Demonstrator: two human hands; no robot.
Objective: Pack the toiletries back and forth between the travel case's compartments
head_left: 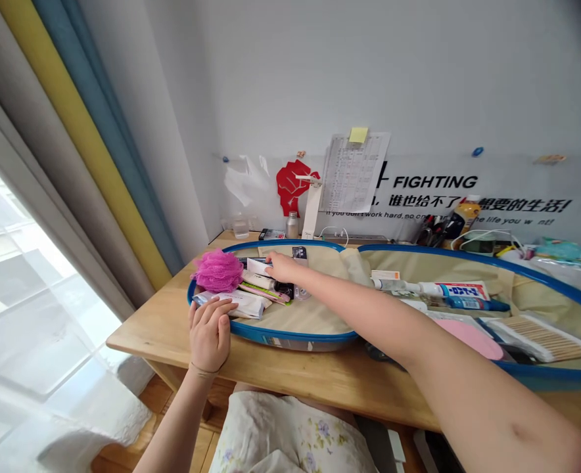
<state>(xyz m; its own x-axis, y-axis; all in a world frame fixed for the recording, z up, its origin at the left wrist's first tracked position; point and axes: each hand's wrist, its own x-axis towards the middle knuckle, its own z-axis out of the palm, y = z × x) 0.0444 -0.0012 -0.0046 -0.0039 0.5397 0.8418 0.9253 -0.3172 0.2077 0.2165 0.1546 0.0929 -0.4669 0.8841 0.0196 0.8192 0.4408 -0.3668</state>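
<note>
On the left of the wooden table (142, 332), the right hand (283, 266) reaches into the left half of a blue-edged bag (290, 334), thumb and fingers grasping the end of a white box (257, 266). The left hand (210, 334) lies over the near left rim, fingers across a white packet (244, 304); whether it grips or only rests, I cannot tell. A pink bath puff (219, 270) sits at the far left, touching the things beside it.

The step in hand looks like placing or shifting the box among the toiletries; the next move seems to call for keeping the puff and packet undisturbed.

The box's far side is hidden by fingers, its label unreadable. The right forearm covers part of the bag's right half, which runs off at the right.
</note>
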